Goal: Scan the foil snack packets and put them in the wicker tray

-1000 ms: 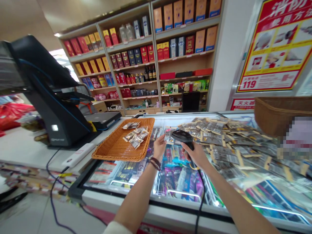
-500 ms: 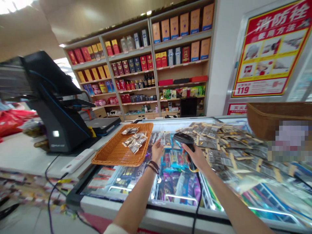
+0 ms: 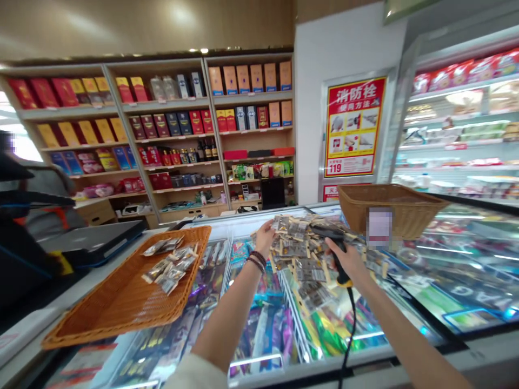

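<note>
My left hand (image 3: 266, 237), with dark beads at the wrist, is at the left edge of a heap of small clear snack packets (image 3: 310, 270). Its fingers are closed at a packet (image 3: 280, 223); the grip is partly lost among the packets behind it. My right hand (image 3: 344, 259) is wrapped round the handle of a black barcode scanner (image 3: 337, 249) with a yellow base and a hanging cable. The scanner's blurred head points left over the heap. An orange wicker basket (image 3: 117, 308) to the left holds several similar packets (image 3: 172, 267).
Beneath the hands is a glass-topped freezer (image 3: 259, 329) full of wrapped goods. A brown wicker basket (image 3: 389, 197) stands on its right part. A black scale (image 3: 97, 237) is at the left, and shelves of boxed goods (image 3: 174, 124) line the back wall.
The view has turned right. My left hand, with a packet at its fingers, has moved right to the heap's edge. My right hand has carried the scanner right, over the heap.
</note>
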`<state>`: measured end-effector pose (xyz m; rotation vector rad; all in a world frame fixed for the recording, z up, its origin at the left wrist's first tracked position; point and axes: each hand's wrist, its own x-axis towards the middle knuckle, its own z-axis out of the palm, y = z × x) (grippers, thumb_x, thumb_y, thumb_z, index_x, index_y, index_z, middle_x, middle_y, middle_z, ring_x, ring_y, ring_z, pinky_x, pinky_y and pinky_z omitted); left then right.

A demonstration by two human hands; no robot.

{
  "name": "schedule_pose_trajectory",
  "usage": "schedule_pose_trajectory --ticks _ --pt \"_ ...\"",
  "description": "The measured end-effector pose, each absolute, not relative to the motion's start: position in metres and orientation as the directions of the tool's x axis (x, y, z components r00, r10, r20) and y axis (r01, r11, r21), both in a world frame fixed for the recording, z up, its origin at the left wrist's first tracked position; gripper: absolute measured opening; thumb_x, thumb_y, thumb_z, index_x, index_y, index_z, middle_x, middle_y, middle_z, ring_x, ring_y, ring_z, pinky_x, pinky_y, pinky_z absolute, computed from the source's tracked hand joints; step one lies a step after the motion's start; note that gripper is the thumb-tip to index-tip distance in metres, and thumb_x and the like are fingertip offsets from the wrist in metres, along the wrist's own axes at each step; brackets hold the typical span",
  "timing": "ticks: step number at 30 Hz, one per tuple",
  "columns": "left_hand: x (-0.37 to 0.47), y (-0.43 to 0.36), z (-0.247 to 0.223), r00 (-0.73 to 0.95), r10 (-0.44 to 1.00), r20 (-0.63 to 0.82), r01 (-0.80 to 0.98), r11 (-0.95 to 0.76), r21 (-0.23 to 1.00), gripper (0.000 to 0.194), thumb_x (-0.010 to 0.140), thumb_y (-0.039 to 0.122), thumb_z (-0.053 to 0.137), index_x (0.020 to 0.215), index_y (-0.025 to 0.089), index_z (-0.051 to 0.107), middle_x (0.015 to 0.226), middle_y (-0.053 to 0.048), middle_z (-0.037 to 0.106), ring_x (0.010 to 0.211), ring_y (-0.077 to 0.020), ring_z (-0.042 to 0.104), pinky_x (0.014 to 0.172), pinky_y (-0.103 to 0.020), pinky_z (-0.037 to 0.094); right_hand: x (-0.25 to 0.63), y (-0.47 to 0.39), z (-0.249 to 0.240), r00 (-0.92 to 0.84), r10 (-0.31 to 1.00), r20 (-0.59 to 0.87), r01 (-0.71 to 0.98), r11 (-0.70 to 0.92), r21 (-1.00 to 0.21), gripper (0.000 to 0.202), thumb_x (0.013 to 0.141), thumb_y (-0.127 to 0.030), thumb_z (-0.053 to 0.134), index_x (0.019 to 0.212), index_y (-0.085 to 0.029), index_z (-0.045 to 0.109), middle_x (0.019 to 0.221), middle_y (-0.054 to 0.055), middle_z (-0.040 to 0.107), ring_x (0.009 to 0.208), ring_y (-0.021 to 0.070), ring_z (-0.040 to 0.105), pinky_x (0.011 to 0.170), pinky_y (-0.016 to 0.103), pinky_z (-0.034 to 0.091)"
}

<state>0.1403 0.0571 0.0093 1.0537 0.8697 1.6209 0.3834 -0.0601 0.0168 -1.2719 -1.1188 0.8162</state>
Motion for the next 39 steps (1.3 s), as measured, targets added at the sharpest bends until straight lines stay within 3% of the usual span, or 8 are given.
schedule_pose_trajectory --ticks 4,8,11,16,20,27,32,39 --pt "0.185 0.064 0.012 -0.04 0.969 0.244 -0.282 -0.246 0.927 0.04 0.071 0.004 0.08 0.109 0.018 0.079 0.105 -0.009 0.076 0.097 -0.0209 0.072 0.103 -0.042 0.057 0.41 -0.067 0.015 0.38 0.906 0.189 0.095 0.165 -0.982 0.05 0.071 -0.069 0.08 0.067 -0.025 0.057 0.059 0.006 0.069 0.035 0.0153 0.052 0.032 0.029 0.043" --pt "0.186 0.062 0.012 -0.149 0.906 0.397 -0.121 -0.415 0.902 0.039 0.067 -0.002 0.076 0.098 0.022 0.08 0.114 -0.01 0.077 0.128 -0.0287 0.066 0.123 -0.048 0.043 0.415 -0.071 0.014 0.404 0.891 0.209 0.137 0.167 -0.976 0.049 0.072 -0.069 0.079 0.069 -0.025 0.058 0.062 0.007 0.071 0.037 0.0165 0.055 0.033 0.03 0.045" --pt "0.148 0.054 0.012 -0.231 0.848 0.477 0.087 -0.47 0.878 0.038 0.069 -0.002 0.07 0.097 0.022 0.081 0.114 -0.01 0.077 0.129 -0.0303 0.065 0.126 -0.05 0.04 0.403 -0.067 0.012 0.395 0.893 0.217 0.157 0.168 -0.973 0.05 0.073 -0.071 0.078 0.068 -0.025 0.059 0.061 0.007 0.07 0.037 0.017 0.055 0.034 0.031 0.046" --pt "0.04 0.025 0.017 -0.249 0.797 0.55 0.51 -0.375 0.774 0.039 0.08 0.002 0.059 0.108 0.019 0.079 0.121 -0.012 0.076 0.125 -0.029 0.066 0.12 -0.048 0.046 0.346 -0.052 0.014 0.264 0.933 0.243 0.116 0.22 -0.969 0.056 0.073 -0.076 0.078 0.068 -0.025 0.058 0.057 0.005 0.067 0.037 0.0153 0.054 0.036 0.029 0.045" --pt "-0.053 -0.009 0.03 -0.312 0.78 0.543 0.736 -0.162 0.657 0.041 0.085 0.007 0.059 0.12 0.018 0.076 0.129 -0.012 0.075 0.131 -0.0283 0.063 0.121 -0.046 0.044 0.281 -0.043 0.018 0.093 0.963 0.255 0.069 0.249 -0.966 0.059 0.07 -0.08 0.078 0.069 -0.025 0.058 0.056 0.003 0.066 0.038 0.0145 0.054 0.037 0.027 0.043" --pt "-0.167 -0.069 0.027 -0.515 0.767 0.383 0.793 0.257 0.551 0.049 0.083 0.023 0.075 0.13 0.011 0.07 0.14 -0.023 0.069 0.136 -0.0358 0.061 0.118 -0.045 0.042 0.177 -0.048 0.004 -0.133 0.953 0.272 0.007 0.275 -0.961 0.062 0.071 -0.084 0.073 0.074 -0.024 0.058 0.062 0.003 0.068 0.038 0.0127 0.055 0.038 0.026 0.042" --pt "-0.188 -0.09 0.006 -0.4 0.904 0.153 0.865 0.317 0.388 0.042 0.085 0.039 0.079 0.119 0.016 0.075 0.128 -0.019 0.076 0.124 -0.0345 0.069 0.107 -0.041 0.05 0.15 -0.06 -0.014 -0.256 0.932 0.256 0.088 0.286 -0.954 0.058 0.075 -0.081 0.071 0.077 -0.024 0.06 0.061 0.002 0.069 0.036 0.0135 0.054 0.039 0.027 0.042" --pt "-0.186 -0.101 0.009 -0.569 0.817 0.09 0.801 0.526 0.285 0.049 0.081 0.063 0.081 0.102 0.019 0.076 0.125 -0.022 0.078 0.119 -0.0393 0.072 0.097 -0.042 0.054 0.152 -0.065 -0.022 -0.262 0.928 0.264 0.113 0.301 -0.947 0.059 0.077 -0.081 0.069 0.079 -0.023 0.061 0.066 0.004 0.072 0.038 0.0134 0.056 0.04 0.027 0.044"
